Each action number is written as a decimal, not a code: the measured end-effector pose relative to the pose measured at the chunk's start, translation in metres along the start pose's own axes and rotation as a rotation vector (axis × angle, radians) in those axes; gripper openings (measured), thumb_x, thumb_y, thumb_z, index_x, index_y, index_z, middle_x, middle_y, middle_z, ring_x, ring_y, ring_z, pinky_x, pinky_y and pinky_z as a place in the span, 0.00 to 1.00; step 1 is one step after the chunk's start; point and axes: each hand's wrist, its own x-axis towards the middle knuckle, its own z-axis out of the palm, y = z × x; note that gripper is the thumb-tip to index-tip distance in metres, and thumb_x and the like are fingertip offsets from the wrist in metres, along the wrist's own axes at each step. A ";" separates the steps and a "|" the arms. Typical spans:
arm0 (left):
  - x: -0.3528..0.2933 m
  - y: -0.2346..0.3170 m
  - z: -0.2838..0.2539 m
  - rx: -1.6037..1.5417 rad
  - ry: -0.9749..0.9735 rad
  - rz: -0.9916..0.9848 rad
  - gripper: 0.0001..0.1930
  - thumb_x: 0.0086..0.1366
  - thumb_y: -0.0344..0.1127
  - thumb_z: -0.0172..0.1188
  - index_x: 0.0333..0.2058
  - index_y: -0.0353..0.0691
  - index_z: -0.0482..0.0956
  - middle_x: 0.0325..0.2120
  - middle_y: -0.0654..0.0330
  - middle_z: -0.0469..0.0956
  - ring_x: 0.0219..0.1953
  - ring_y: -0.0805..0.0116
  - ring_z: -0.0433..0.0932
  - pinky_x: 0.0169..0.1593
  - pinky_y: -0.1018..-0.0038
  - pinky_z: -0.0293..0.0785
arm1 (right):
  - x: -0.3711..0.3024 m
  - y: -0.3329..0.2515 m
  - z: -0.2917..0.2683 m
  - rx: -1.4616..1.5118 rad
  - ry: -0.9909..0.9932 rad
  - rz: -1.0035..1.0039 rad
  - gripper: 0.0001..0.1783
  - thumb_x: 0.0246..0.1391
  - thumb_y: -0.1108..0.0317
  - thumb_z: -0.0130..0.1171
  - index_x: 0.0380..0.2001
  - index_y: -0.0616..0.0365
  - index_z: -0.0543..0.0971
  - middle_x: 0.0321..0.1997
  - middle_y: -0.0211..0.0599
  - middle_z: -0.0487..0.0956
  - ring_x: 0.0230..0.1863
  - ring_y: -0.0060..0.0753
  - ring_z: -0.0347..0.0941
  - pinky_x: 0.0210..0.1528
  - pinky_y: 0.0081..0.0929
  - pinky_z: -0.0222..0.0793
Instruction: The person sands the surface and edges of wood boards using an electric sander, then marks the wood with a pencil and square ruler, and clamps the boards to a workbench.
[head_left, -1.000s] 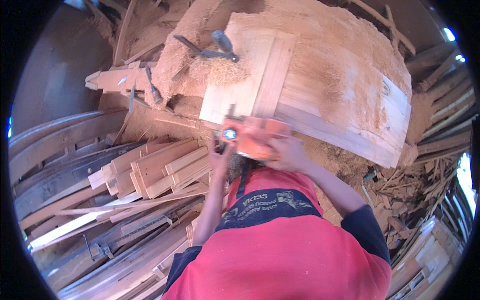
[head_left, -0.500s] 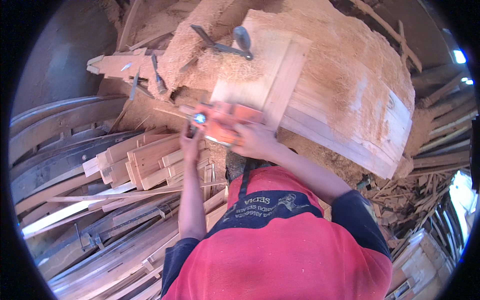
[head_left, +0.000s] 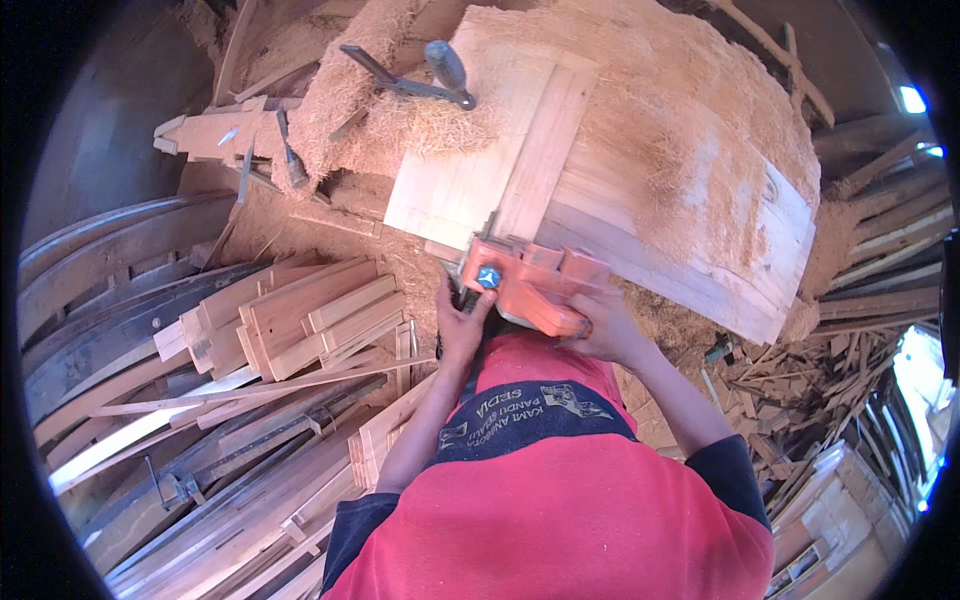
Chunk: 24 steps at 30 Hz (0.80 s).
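An orange electric planer (head_left: 528, 288) with a blue knob is close in front of my body, at the near edge of the workbench top. My right hand (head_left: 605, 325) is wrapped round its rear handle. At its front end, beside the knob, my left hand (head_left: 462, 328) grips the planer with the thumb up by the knob. Just beyond the tool lie a pale wooden board (head_left: 440, 190) and a narrower plank (head_left: 545, 150) side by side. The planer's underside is hidden, so I cannot tell whether it touches wood.
Shavings cover much of the bench top (head_left: 690, 260). A dark metal bar with a rounded grip (head_left: 446, 65) lies at the far side. A chisel-like tool (head_left: 291, 155) is farther left. Stacked timber pieces (head_left: 310, 310) fill the left, and wood scraps (head_left: 780, 390) lie at right.
The planer, with both hands on it, has come back toward my body and to the right, off the pale board. My view has shifted slightly.
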 end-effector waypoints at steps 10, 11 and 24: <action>0.098 0.005 -0.122 -0.069 0.042 -0.008 0.40 0.61 0.38 0.71 0.66 0.30 0.61 0.59 0.52 0.72 0.57 0.64 0.73 0.62 0.68 0.68 | 0.123 -0.073 0.044 0.028 -0.111 0.043 0.23 0.42 0.51 0.71 0.34 0.54 0.76 0.34 0.46 0.81 0.37 0.53 0.80 0.38 0.47 0.75; 0.114 0.011 -0.145 -0.002 0.013 0.022 0.36 0.63 0.38 0.69 0.66 0.31 0.63 0.58 0.55 0.73 0.56 0.67 0.74 0.61 0.69 0.68 | 0.146 -0.081 0.056 0.063 -0.118 0.022 0.23 0.43 0.51 0.70 0.35 0.54 0.76 0.34 0.47 0.81 0.37 0.53 0.80 0.39 0.48 0.75; 0.040 0.011 -0.051 0.010 -0.036 -0.094 0.37 0.53 0.37 0.78 0.57 0.32 0.66 0.43 0.60 0.75 0.43 0.70 0.73 0.48 0.72 0.73 | 0.039 -0.025 0.015 -0.016 -0.003 0.010 0.26 0.38 0.54 0.74 0.39 0.52 0.77 0.42 0.45 0.81 0.44 0.50 0.79 0.45 0.47 0.74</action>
